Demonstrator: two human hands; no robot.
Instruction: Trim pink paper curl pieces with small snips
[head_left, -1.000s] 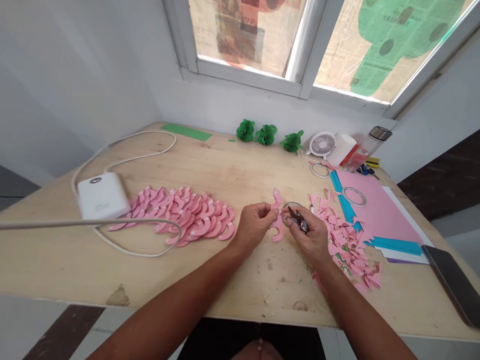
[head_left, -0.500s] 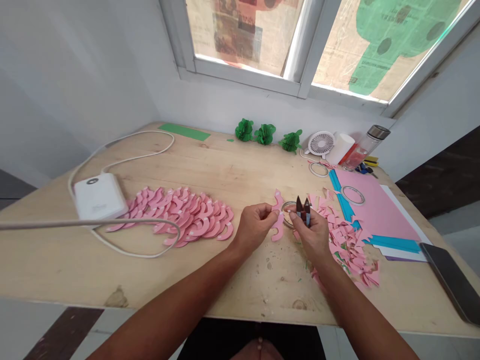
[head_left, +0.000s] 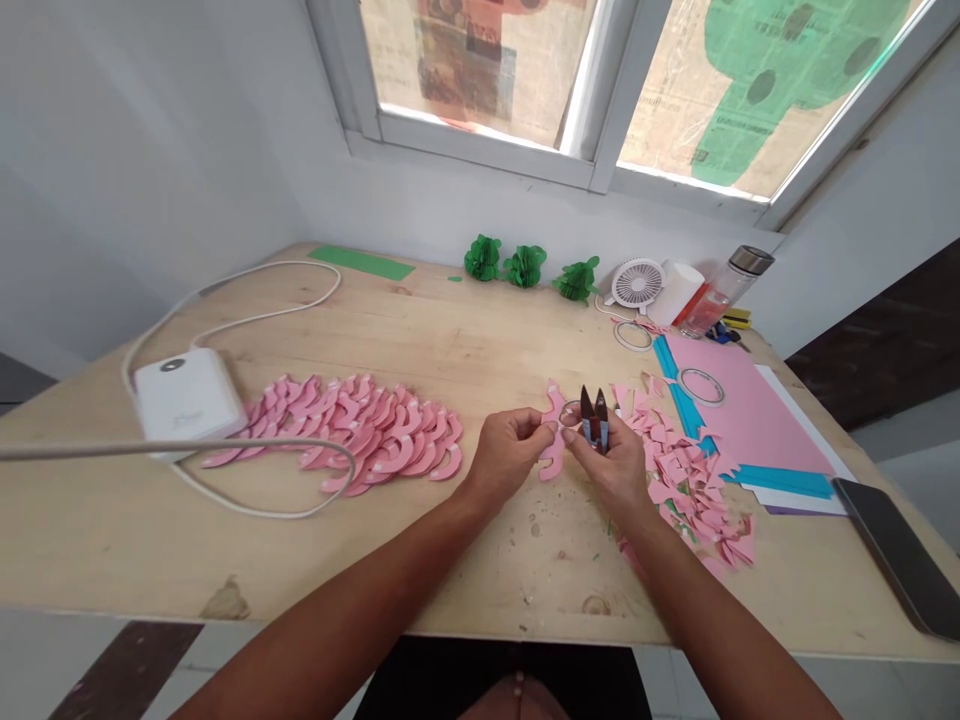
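My left hand [head_left: 511, 448] is closed in a pinch on a curvy pink paper cutout [head_left: 552, 466], which sticks out above and below the fingertips. My right hand [head_left: 616, 468] has thread snips [head_left: 595, 415] tucked in it, their two dark blades pointing up and apart. Its thumb and fingertip meet at the right edge of the cutout; whether they grip the paper is too small to tell. Behind the fingers, a ring-shaped tape roll [head_left: 570, 409] is partly hidden. To the left of my hands lies a pile of curved pink paper pieces [head_left: 397, 440], many with pale patches.
Pink paper scraps [head_left: 694, 480] are heaped on the right, beside pink sheets [head_left: 757, 410] with another tape roll [head_left: 701, 386]. A phone [head_left: 896, 550] lies at the right edge. Left stands a white power bank [head_left: 187, 395] with a looping cable. Green paper balls [head_left: 525, 265], a fan [head_left: 637, 284] and a bottle [head_left: 727, 290] line the back.
My right hand has moved a little left with the snips, closing the gap to the pink cutout. The left hand keeps its pinch. The whole view has shifted slightly.
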